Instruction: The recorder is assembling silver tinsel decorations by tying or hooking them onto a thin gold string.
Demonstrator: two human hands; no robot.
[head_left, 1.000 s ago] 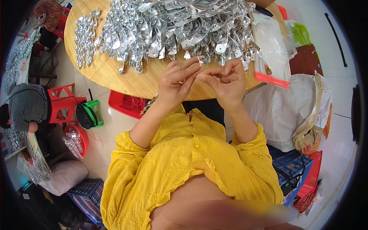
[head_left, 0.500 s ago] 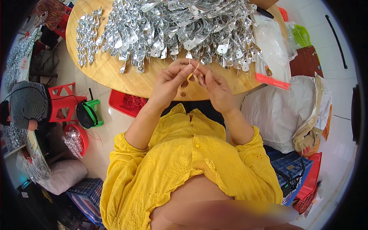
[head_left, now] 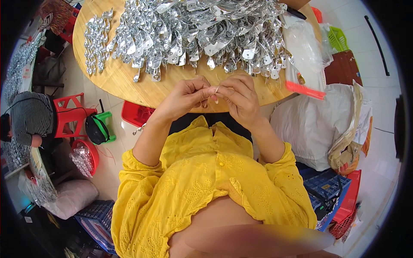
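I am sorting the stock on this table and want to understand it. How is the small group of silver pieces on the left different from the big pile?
The small group lies in neat short rows, while the big pile is a heaped, overlapping mass. The small group holds far fewer pieces and sits apart near the left edge of the table; the big pile spreads across the middle and right. Both are shiny silver pieces of similar shape on the same round wooden table.
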